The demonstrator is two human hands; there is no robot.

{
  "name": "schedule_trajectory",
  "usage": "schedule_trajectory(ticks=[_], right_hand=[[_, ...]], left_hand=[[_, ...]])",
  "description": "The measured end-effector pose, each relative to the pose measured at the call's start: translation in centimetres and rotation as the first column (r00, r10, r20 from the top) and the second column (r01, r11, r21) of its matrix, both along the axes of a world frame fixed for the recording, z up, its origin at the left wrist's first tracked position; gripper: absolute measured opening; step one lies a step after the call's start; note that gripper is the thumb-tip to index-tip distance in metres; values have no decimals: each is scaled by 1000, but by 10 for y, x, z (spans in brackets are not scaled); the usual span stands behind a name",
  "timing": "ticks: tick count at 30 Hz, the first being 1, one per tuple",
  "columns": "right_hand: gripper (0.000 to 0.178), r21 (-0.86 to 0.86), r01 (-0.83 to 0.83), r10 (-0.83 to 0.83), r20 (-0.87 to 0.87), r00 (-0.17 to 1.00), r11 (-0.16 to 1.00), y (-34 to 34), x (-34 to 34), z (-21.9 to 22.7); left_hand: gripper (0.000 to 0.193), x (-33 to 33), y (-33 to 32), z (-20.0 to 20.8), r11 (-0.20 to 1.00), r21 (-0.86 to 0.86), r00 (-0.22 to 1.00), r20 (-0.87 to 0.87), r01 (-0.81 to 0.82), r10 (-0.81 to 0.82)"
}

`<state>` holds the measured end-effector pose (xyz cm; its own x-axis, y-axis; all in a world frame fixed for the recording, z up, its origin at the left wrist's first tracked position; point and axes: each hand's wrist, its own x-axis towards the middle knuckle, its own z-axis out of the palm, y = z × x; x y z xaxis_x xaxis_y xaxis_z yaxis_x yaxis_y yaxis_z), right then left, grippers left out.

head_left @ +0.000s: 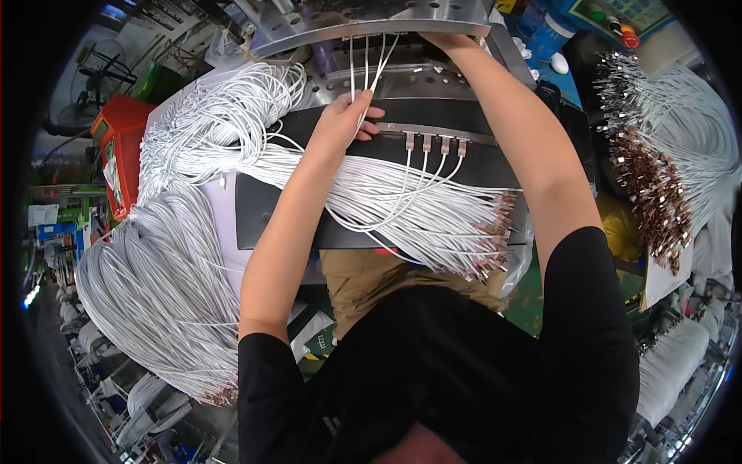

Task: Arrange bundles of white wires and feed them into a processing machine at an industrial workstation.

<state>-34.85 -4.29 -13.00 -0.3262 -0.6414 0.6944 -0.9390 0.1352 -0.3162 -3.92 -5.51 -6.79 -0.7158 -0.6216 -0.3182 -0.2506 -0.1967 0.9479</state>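
My left hand [348,120] is closed around a few thin white cables [366,66], which run up from it to the underside of a metal machine plate [371,31]. At the right end of that plate, my right hand [442,39] reaches under the edge, its fingers hidden. Just below and right of my left hand, a metal strip [433,133] holds several cable ends with metal connectors [444,145] in a row. Beneath it, a thick bundle of white cables [402,197] lies across the black work surface, its copper-coloured connector ends [495,236] pointing right.
Coiled white cables [247,108] pile up at the left, and a long bundle [162,286] hangs over the left edge. On the right hang more cables with brown and silver ends [649,178]. A red-orange box [120,151] stands far left; a control panel with buttons [618,23], upper right.
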Motion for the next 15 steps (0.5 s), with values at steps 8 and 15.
schedule_trajectory(ticks=[8, 15], right_hand=[[34, -13, -62, 62, 40, 997, 998, -5, -30, -13], [45, 78, -171, 124, 416, 901, 982, 77, 77, 53]], left_hand=[[24, 89, -40, 108, 733, -639, 920, -389, -233, -47], [54, 160, -108, 69, 488, -871, 677, 332, -46, 657]])
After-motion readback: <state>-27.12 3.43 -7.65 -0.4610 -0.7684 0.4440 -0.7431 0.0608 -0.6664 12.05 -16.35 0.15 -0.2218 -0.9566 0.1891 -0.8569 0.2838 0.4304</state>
